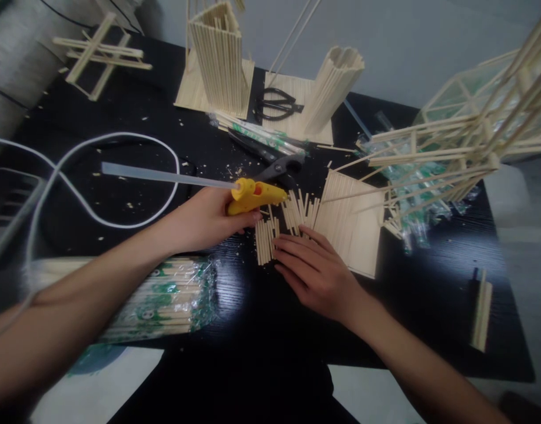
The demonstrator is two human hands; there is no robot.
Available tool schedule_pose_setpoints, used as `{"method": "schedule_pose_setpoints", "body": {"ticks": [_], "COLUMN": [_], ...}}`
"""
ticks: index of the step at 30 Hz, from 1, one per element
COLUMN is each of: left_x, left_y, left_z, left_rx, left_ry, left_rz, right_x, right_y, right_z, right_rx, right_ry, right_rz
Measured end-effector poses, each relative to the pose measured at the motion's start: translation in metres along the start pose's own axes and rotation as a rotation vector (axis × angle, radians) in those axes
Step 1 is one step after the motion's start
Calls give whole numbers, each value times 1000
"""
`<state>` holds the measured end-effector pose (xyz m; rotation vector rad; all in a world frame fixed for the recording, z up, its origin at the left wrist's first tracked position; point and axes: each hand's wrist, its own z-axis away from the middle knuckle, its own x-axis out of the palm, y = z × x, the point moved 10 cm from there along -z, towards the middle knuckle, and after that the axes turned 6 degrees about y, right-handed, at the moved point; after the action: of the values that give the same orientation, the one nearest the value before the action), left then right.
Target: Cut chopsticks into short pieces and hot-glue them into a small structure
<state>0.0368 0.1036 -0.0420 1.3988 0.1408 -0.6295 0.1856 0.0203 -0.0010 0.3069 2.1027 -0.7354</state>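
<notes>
My left hand [203,221] is closed round a yellow hot glue gun [255,195]. A clear glue stick [164,175] juts out of its back to the left, and its nozzle points right over several short cut bamboo sticks [265,238]. My right hand [317,271] lies flat with its fingers stretched out. The fingertips rest on those short sticks. Just right of them lies a flat panel of glued sticks [352,221] on the black table [261,330].
A wrapped pack of chopsticks [164,300] lies under my left forearm. A white cable [98,182] loops at the left. Stick towers [219,59], scissors [274,105], pliers [279,168] and a large stick frame [464,147] stand behind and to the right.
</notes>
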Motion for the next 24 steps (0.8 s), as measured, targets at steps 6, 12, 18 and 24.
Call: {"method": "schedule_pose_setpoints", "body": {"ticks": [6, 12, 18, 24], "left_x": [0, -1, -16, -34], "left_y": [5, 0, 3, 9], "left_z": [0, 1, 0, -1], "left_rx": [14, 6, -47, -27], "left_ry": [-1, 10, 143, 241], "left_rz": [7, 19, 213, 374], "right_x": [0, 0, -6, 5], "right_y": [2, 6, 3, 9], "right_z": [-1, 0, -8, -26], "right_rx": [11, 25, 35, 227], "right_ry": [11, 17, 52, -42], "right_rz": [9, 31, 88, 224]}}
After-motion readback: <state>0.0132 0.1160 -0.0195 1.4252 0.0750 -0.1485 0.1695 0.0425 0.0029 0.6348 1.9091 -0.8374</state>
